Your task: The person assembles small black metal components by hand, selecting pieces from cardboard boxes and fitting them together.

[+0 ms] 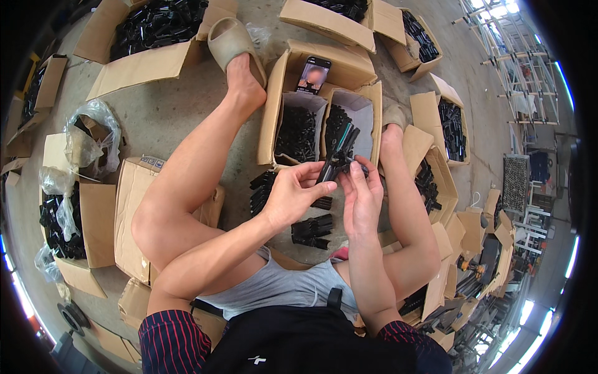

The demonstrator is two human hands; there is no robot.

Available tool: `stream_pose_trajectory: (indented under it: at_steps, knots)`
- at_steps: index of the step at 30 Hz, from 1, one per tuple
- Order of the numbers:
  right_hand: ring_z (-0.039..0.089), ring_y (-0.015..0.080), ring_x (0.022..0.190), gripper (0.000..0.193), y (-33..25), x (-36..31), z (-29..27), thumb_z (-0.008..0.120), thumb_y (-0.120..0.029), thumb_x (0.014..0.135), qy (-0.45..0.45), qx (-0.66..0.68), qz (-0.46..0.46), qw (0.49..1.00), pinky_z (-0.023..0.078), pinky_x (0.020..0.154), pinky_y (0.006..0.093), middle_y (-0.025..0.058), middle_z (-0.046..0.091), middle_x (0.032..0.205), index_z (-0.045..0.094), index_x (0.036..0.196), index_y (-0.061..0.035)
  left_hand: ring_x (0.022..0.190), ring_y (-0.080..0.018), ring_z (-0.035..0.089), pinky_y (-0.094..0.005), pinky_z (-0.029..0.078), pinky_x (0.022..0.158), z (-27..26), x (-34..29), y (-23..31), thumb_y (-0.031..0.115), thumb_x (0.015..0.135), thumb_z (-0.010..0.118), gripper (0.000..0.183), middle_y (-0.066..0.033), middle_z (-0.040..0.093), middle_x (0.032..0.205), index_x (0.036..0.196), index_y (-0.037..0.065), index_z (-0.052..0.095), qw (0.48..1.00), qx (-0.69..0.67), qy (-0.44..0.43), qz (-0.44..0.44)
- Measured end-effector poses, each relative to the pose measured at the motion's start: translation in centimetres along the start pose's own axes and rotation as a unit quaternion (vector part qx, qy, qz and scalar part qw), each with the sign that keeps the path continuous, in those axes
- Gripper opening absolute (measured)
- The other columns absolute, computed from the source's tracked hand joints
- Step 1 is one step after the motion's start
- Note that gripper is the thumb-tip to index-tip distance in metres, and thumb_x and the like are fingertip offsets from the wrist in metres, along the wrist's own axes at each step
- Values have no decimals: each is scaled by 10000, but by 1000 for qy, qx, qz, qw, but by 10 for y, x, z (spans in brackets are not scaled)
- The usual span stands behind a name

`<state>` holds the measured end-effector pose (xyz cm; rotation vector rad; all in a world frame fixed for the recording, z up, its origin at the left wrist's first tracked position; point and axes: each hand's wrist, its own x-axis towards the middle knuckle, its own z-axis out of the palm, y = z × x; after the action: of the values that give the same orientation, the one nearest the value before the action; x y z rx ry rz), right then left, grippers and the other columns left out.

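Observation:
In front of my lap, my left hand (295, 190) is closed round a black plastic part (342, 148) with long prongs that point away from me. My right hand (361, 196) holds the near right side of that same part between thumb and fingers; its exact shape there is partly hidden. Just beyond my hands stands a cardboard box (269, 134) with two lined compartments. Small black pieces (298, 132) fill the left compartment, and more black pieces (337, 124) lie in the right one. Below my hands, bundles of black plastic parts (311, 229) rest between my legs.
A phone (313, 75) leans against the box's far wall. Open cartons of black parts surround me, including one carton (140, 67) at the far left and another (466, 134) at the right. Plastic bags (93, 137) lie at the left. Metal racks (523, 68) stand at the far right.

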<state>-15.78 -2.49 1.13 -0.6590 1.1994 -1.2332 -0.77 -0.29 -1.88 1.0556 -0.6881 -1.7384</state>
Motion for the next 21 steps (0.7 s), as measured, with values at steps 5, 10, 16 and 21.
stream_pose_trajectory:
  at_steps: [5,10,16,21]
  knots:
    - [637,164,1020,325,-1,2,-1,669,-49,951,-1,9,10,1000,526,944,335,115,620,1124,518,1236,-8,1029,-127,667,-268,545,929,0,0,0,4,885,742,488,-132,701,1167,1323,-105,557,1000,-8,2,-8]
    - [630,177,1025,339,4,2,3,638,-139,993,0,-32,-14,999,523,928,343,110,595,1140,501,1276,-11,1028,-131,667,-276,546,926,-2,3,0,3,883,743,491,-132,701,1169,1324,-102,554,1000,-13,2,-11]
    - [639,214,1013,481,6,38,0,494,-363,1068,9,-29,-37,999,532,856,328,144,581,1204,434,1373,4,1002,-116,652,-271,527,918,-30,9,55,14,864,762,537,-116,710,1130,1330,-130,538,996,-54,46,47]
    - [689,230,878,303,24,98,-7,607,-236,1000,-99,-342,-103,929,554,783,330,119,684,1006,616,1188,1,1075,-131,646,-269,502,967,-64,-7,129,-43,898,674,460,-153,687,1211,1338,-112,557,946,152,173,227]
